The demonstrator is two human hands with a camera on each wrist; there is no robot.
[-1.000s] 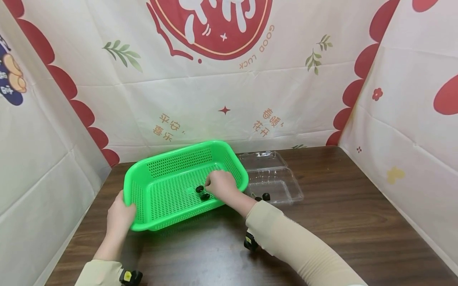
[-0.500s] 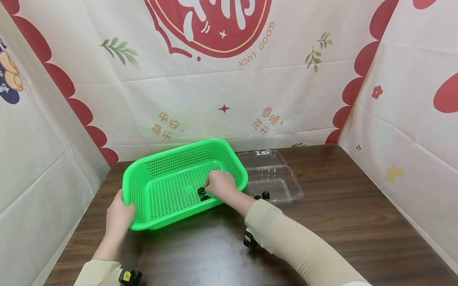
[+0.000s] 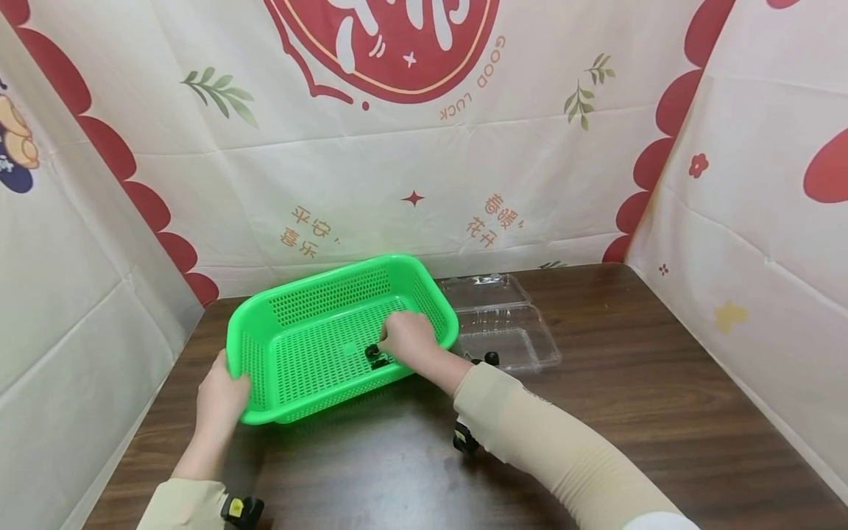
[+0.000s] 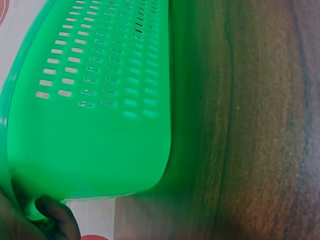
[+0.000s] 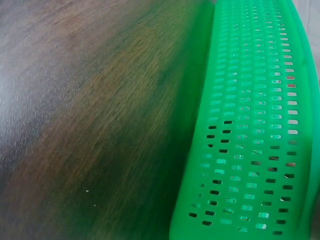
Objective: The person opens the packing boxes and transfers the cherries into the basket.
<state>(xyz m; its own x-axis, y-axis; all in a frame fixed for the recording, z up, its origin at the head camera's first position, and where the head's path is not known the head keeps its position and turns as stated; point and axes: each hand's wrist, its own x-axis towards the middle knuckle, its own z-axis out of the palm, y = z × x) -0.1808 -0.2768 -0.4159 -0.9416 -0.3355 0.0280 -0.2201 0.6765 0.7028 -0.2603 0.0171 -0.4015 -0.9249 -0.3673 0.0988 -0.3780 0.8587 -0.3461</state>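
Note:
A green perforated plastic basket [image 3: 271, 294] stands on the table, slightly angled. My left hand [image 3: 221, 397] grips its left end by the rim, and in the left wrist view the thumb [image 4: 59, 212] shows at the basket's corner. Inside the basket, near its front right, my right hand [image 3: 409, 340] has curled fingers at a pair of small dark round fruits [image 3: 372, 352] that look like cherries. It appears to pinch them by their thin stems; the fingertips are partly hidden. The right wrist view shows only the basket's outer wall [image 5: 245, 120] and tabletop.
Right of the basket lies an open clear plastic clamshell box [image 3: 545, 335], its lid towards the back. More dark cherries [image 3: 492, 358] sit at its front, partly hidden behind my right forearm. A printed cloth [image 3: 371, 177] hangs behind the brown wooden table [image 3: 636, 383].
Over the last second the dark cherries at my right fingertips have shifted and turned slightly. Both hands and the basket stay nearly in place; the head view tilts a little.

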